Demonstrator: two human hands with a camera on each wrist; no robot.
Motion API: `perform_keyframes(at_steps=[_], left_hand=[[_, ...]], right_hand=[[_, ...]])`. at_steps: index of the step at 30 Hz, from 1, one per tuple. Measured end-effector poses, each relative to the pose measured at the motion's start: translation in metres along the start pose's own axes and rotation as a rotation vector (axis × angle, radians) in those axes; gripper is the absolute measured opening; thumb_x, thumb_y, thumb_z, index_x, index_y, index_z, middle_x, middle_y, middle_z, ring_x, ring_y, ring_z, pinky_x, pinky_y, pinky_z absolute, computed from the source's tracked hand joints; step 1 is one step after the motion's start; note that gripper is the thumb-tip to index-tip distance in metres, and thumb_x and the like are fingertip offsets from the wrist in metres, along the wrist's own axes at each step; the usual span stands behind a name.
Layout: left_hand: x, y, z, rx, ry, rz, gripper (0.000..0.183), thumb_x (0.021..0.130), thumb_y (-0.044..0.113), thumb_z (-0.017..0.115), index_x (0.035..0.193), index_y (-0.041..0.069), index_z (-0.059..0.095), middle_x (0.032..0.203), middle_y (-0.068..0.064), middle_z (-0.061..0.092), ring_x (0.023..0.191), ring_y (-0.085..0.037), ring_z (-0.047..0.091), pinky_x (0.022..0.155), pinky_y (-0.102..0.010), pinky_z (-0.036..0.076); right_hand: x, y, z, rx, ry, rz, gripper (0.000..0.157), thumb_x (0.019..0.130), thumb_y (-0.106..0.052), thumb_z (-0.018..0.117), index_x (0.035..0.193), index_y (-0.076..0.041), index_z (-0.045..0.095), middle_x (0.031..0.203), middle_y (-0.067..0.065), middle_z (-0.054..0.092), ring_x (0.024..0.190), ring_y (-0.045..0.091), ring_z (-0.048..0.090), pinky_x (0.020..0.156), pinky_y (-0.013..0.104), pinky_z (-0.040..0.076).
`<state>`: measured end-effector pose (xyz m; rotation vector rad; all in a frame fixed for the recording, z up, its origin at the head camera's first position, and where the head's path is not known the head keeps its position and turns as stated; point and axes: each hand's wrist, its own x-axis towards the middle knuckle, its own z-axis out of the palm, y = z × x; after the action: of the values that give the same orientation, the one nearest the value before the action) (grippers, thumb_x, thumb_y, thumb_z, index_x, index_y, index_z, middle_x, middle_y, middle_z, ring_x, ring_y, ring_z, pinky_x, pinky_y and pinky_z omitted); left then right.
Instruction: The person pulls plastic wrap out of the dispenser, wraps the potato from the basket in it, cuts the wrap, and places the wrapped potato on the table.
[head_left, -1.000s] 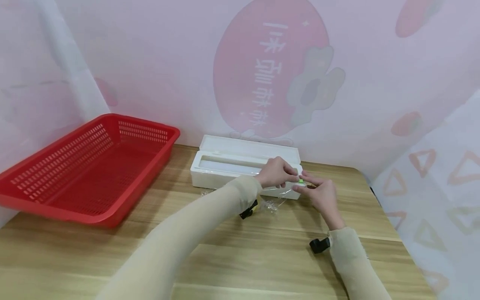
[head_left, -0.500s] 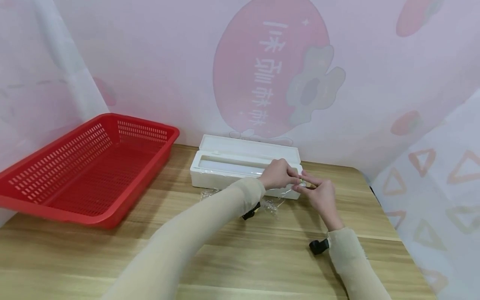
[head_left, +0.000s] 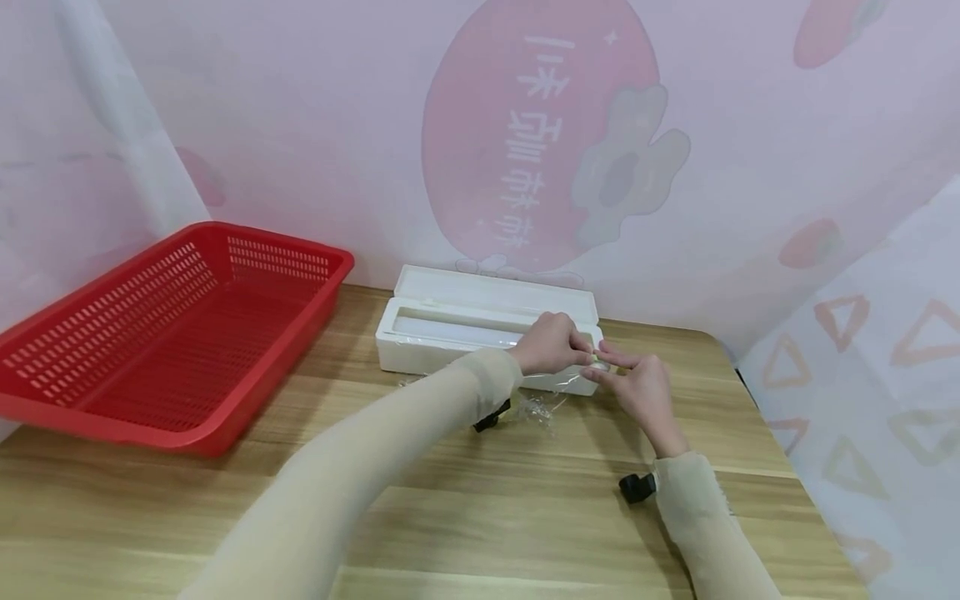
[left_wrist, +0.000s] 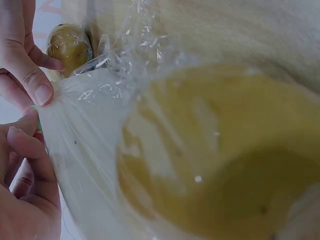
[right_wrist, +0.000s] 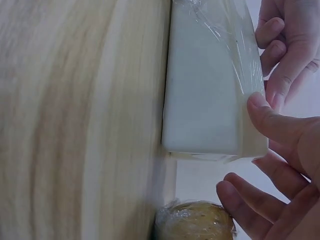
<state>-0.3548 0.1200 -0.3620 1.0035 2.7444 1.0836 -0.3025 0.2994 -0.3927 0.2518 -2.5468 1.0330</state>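
Observation:
A white cling film dispenser lies lengthwise near the back of the table, its long lid tipped back and the film roll showing inside. At its right end, the left hand pinches a small green slide cutter, mostly covered by fingers. My right hand grips the same end corner, thumb against the front wall and fingers beyond. Clear film hangs crumpled over the front. One film-wrapped potato fills the left wrist view; a second wrapped potato sits past the box's end.
A red perforated basket stands at the left on the wooden table. Close behind the dispenser hangs a pink-and-white printed sheet. The table's right edge runs beside the right forearm.
The green cutter, plainly visible a second ago, is now mostly hidden by the fingers. Both hands stay at the dispenser's right end, and the head view has shifted slightly.

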Motion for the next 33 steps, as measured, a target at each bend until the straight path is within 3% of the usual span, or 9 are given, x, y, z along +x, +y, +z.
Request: perform_keyframes(at_steps=[12, 14, 15, 18, 20, 22, 25, 29, 33], left_hand=[[-0.015, -0.021, -0.02, 0.085, 0.027, 0.06, 0.009, 0.088, 0.02, 0.076, 0.09, 0.013, 0.08, 0.078, 0.009, 0.07, 0.073, -0.008, 0.059, 0.072, -0.021, 0.047], [-0.02, -0.029, -0.026, 0.084, 0.031, 0.062, 0.009, 0.088, 0.021, 0.077, 0.09, 0.013, 0.08, 0.078, 0.008, 0.069, 0.074, -0.008, 0.059, 0.072, -0.022, 0.047], [-0.023, -0.033, -0.03, 0.085, 0.033, 0.063, 0.009, 0.087, 0.021, 0.077, 0.09, 0.013, 0.08, 0.079, 0.008, 0.069, 0.074, -0.008, 0.059, 0.072, -0.023, 0.047], [-0.035, -0.044, -0.044, 0.07, 0.026, 0.039, 0.01, 0.087, 0.022, 0.077, 0.091, 0.013, 0.08, 0.082, 0.007, 0.067, 0.077, -0.009, 0.058, 0.076, -0.025, 0.047], [-0.044, -0.053, -0.054, 0.068, 0.024, 0.023, 0.011, 0.088, 0.022, 0.077, 0.092, 0.012, 0.08, 0.083, 0.006, 0.066, 0.08, -0.011, 0.058, 0.078, -0.027, 0.046], [-0.055, -0.064, -0.065, 0.064, 0.029, 0.01, 0.01, 0.087, 0.022, 0.077, 0.092, 0.013, 0.08, 0.083, 0.006, 0.066, 0.08, -0.011, 0.058, 0.077, -0.028, 0.047], [-0.071, -0.08, -0.082, 0.056, 0.054, 0.003, 0.009, 0.087, 0.02, 0.078, 0.091, 0.012, 0.08, 0.083, 0.006, 0.067, 0.078, -0.012, 0.059, 0.075, -0.03, 0.048], [-0.088, -0.095, -0.099, 0.061, 0.108, -0.023, 0.01, 0.086, 0.019, 0.079, 0.093, 0.011, 0.08, 0.082, 0.004, 0.068, 0.077, -0.015, 0.059, 0.072, -0.033, 0.047], [-0.101, -0.102, -0.108, 0.057, 0.165, -0.093, 0.011, 0.085, 0.018, 0.079, 0.095, 0.012, 0.081, 0.083, 0.002, 0.068, 0.079, -0.017, 0.058, 0.072, -0.035, 0.046]], right_hand=[[0.008, -0.007, 0.011, -0.009, -0.024, -0.004, 0.037, 0.072, -0.025, 0.089, 0.103, -0.009, 0.077, 0.115, 0.005, 0.068, 0.043, 0.007, 0.024, 0.036, 0.023, 0.026], [0.009, -0.008, 0.012, -0.006, -0.025, -0.01, 0.037, 0.071, -0.024, 0.089, 0.103, -0.008, 0.076, 0.115, 0.006, 0.068, 0.046, 0.01, 0.027, 0.036, 0.024, 0.026], [0.01, -0.008, 0.012, -0.005, -0.025, -0.014, 0.037, 0.072, -0.023, 0.089, 0.103, -0.008, 0.076, 0.115, 0.006, 0.067, 0.047, 0.01, 0.036, 0.037, 0.024, 0.027], [0.011, -0.007, 0.012, 0.008, -0.028, -0.014, 0.038, 0.072, -0.022, 0.089, 0.103, -0.006, 0.076, 0.116, 0.008, 0.066, 0.052, 0.019, 0.046, 0.036, 0.024, 0.026], [0.01, -0.006, 0.01, 0.008, -0.029, -0.01, 0.037, 0.072, -0.023, 0.089, 0.102, -0.006, 0.076, 0.116, 0.008, 0.066, 0.063, 0.023, 0.061, 0.037, 0.023, 0.026], [0.01, -0.004, 0.008, 0.017, -0.04, 0.007, 0.038, 0.073, -0.024, 0.088, 0.103, -0.006, 0.076, 0.118, 0.008, 0.066, 0.06, 0.026, 0.056, 0.036, 0.022, 0.026], [0.01, -0.001, 0.004, 0.018, -0.046, 0.017, 0.038, 0.074, -0.024, 0.088, 0.104, -0.005, 0.076, 0.119, 0.008, 0.065, 0.09, 0.029, 0.068, 0.037, 0.021, 0.026], [0.01, 0.004, -0.004, 0.018, -0.038, 0.005, 0.037, 0.075, -0.021, 0.087, 0.105, -0.002, 0.075, 0.12, 0.012, 0.064, 0.106, 0.037, 0.062, 0.036, 0.021, 0.024], [0.011, 0.01, -0.009, 0.006, -0.024, -0.01, 0.036, 0.075, -0.02, 0.087, 0.104, -0.002, 0.075, 0.118, 0.012, 0.065, 0.097, 0.036, 0.066, 0.036, 0.021, 0.021]])
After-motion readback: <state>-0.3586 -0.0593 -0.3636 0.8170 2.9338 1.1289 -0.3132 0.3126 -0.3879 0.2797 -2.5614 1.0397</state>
